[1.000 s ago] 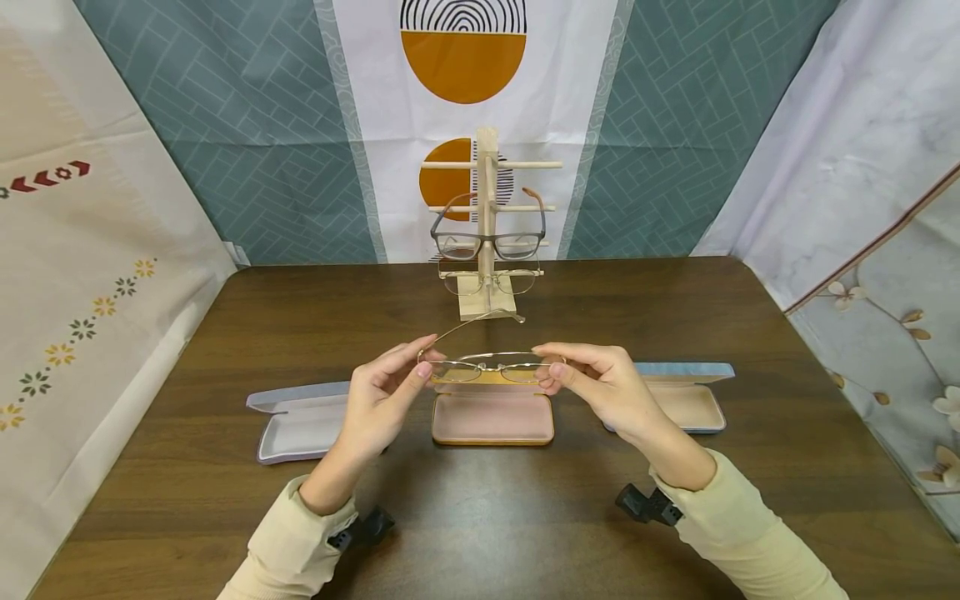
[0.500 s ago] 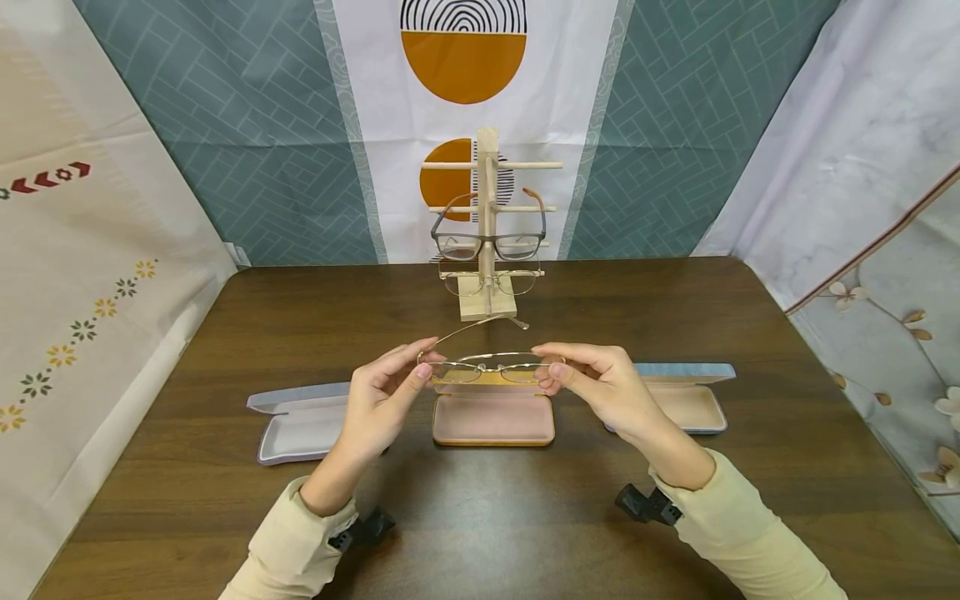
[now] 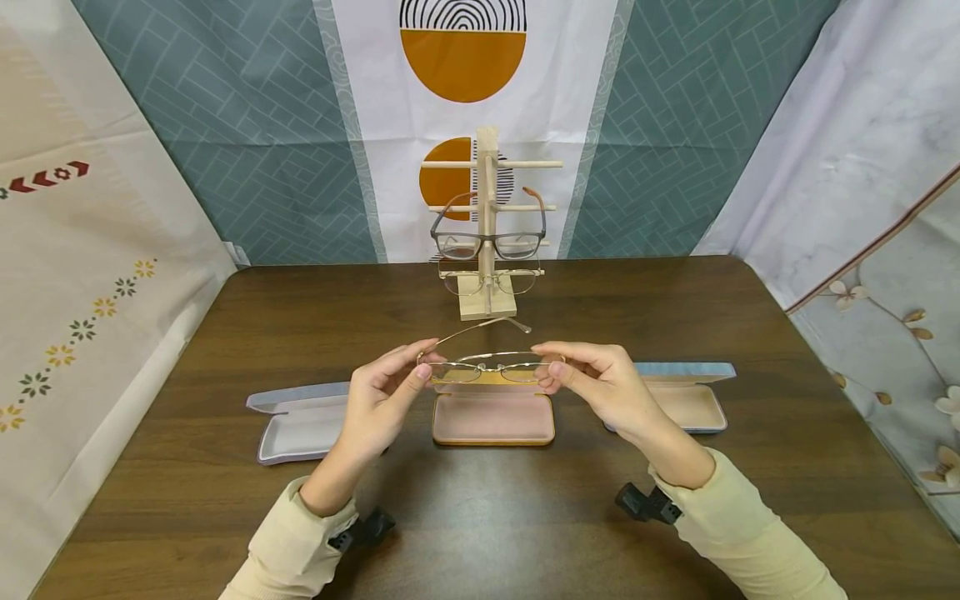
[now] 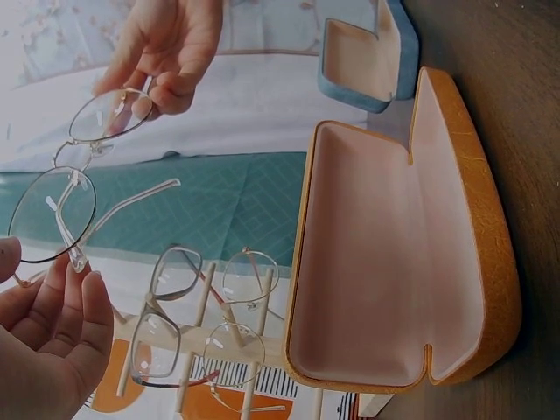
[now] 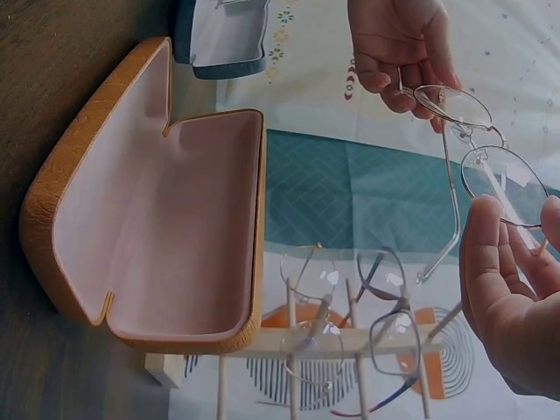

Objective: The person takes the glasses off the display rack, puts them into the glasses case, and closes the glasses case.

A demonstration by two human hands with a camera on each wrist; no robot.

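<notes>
Both hands hold a pair of thin gold-rimmed eyeglasses [image 3: 491, 367] in the air, lenses toward the head camera. My left hand [image 3: 381, 402] pinches the left end of the frame between thumb and fingers. At the opposite end my right hand [image 3: 611, 390] pinches near the hinge. One temple lies folded across behind the lenses; the temple on the left slants inward, its tip pointing toward the stand. Below the glasses, an orange eyeglass case [image 3: 493, 443] with a pink lining lies open on the table. The right wrist view shows the round lenses and the slanting temple [image 5: 454, 197] close up.
Behind the hands, a wooden glasses stand [image 3: 487, 179] bears dark-framed glasses [image 3: 487, 238] above a thin gold-rimmed pair [image 3: 517, 272]. Open cases flank the orange one: a greyish-lilac case [image 3: 296, 437] at left, a blue case [image 3: 693, 408] at right. Cloths hang around the brown table [image 3: 495, 517].
The left temple's tip has swung slightly toward the lenses and to the right, folding in a little. Both hands stay almost still with the same grip on the eyeglasses.
</notes>
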